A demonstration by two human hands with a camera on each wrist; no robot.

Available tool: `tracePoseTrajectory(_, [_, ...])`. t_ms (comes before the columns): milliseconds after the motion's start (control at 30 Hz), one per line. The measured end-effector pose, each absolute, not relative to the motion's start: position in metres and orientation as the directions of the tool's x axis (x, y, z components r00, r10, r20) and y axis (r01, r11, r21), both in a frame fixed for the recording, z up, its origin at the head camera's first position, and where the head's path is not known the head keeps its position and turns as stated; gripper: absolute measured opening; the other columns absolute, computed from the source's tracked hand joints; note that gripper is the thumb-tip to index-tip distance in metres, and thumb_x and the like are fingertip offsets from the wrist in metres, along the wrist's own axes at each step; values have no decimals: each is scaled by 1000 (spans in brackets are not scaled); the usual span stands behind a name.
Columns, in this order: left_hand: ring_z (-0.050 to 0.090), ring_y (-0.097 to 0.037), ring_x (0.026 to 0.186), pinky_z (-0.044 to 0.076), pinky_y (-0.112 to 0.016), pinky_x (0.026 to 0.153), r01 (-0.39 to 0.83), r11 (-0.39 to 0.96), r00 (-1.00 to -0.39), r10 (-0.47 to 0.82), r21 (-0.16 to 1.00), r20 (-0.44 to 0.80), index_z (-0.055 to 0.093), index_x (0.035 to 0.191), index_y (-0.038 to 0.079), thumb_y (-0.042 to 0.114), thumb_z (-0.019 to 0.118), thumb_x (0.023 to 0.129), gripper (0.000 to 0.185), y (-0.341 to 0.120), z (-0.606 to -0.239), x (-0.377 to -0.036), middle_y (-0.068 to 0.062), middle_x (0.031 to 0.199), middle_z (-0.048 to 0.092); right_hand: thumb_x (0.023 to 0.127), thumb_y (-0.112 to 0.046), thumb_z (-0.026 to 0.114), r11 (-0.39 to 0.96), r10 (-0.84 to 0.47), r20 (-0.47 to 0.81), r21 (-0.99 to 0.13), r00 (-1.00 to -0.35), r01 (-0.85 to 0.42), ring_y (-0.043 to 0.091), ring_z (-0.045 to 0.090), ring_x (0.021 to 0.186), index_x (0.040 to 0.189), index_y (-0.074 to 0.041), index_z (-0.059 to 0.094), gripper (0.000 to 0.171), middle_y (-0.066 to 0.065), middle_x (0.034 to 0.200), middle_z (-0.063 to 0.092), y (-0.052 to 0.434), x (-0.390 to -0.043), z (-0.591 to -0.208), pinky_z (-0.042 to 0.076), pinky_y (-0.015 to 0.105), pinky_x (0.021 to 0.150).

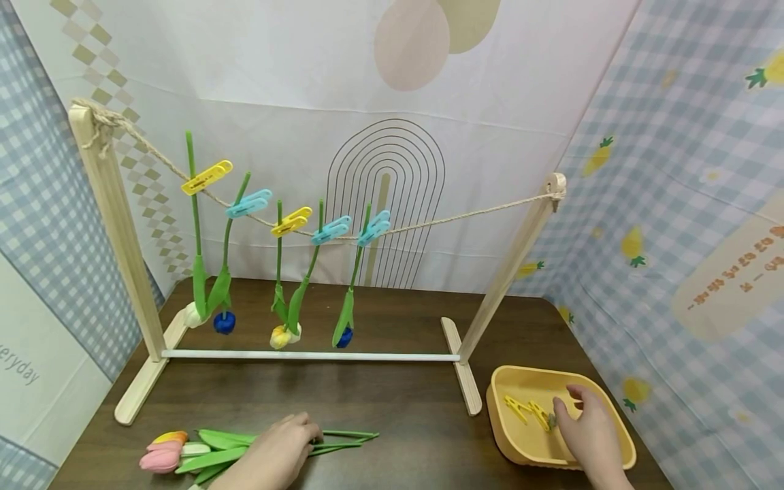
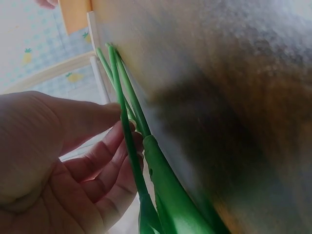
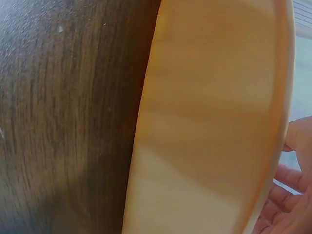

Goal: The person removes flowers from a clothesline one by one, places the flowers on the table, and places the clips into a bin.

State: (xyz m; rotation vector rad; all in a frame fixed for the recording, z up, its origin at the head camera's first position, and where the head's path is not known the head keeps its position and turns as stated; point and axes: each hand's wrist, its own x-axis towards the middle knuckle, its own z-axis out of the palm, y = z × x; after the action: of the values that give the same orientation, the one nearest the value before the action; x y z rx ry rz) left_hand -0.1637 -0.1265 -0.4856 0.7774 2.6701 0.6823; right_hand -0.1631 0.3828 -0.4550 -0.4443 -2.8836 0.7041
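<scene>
Artificial tulips lie in a bunch on the table at the lower left, with pink and orange heads [image 1: 162, 454] to the left and green stems [image 1: 343, 446] to the right. My left hand [image 1: 278, 452] is over them; in the left wrist view its thumb and fingers pinch one green stem [image 2: 127, 139]. Over the yellow plastic bin [image 1: 511, 435], my right hand [image 1: 588, 429] reaches in with fingers loosely bent and apart. Yellow clothespins [image 1: 517, 410] lie inside near its fingertips. The bin wall hides part of that hand in the right wrist view.
A wooden rack with a left post [image 1: 122, 231] and right post [image 1: 511, 272] carries a sagging twine line [image 1: 465, 216]. Several tulips hang head down from it by yellow clothespins [image 1: 207, 178] and blue clothespins [image 1: 249, 203]. A white rod [image 1: 380, 356] joins the rack's feet.
</scene>
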Motion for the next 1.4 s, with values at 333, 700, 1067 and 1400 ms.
tracePoseTrajectory(333, [56, -8, 80, 49, -35, 67, 452, 710, -803, 587, 539, -100, 71, 95, 18, 19, 72, 87, 8, -129, -483, -164, 12, 86, 53, 95, -44, 57, 886, 243, 129, -433, -961, 166, 39, 58, 99, 126, 6, 55, 59, 26, 120, 57, 369, -165, -446, 51, 50, 74])
tracePoseTrajectory(700, [58, -9, 85, 51, -33, 67, 474, 667, -793, 607, 576, -50, 70, 105, 14, 30, 70, 89, 23, -128, -465, -166, 10, 93, 57, 91, -45, 64, 908, 60, 335, -410, -940, -88, 32, 58, 97, 122, -2, 59, 53, 17, 113, 60, 326, -180, -416, 50, 51, 77])
tracePoseTrajectory(1067, [59, -11, 94, 52, -35, 77, 579, 690, -809, 554, 434, 199, 67, 116, 15, 51, 65, 88, 45, -122, -419, -180, 10, 104, 59, 80, -27, 80, 858, -216, 633, -241, -743, -454, 25, 57, 95, 119, -5, 62, 48, 6, 105, 62, 274, -203, -352, 46, 40, 78])
tracePoseTrajectory(1400, [59, -10, 97, 52, -33, 81, 640, 635, -762, 452, 432, 463, 67, 118, 16, 40, 79, 80, 45, -117, -381, -196, 5, 108, 59, 82, -34, 76, 755, -415, 698, -95, -584, -649, 23, 58, 103, 118, -4, 62, 48, 8, 108, 64, 224, -218, -292, 46, 39, 88])
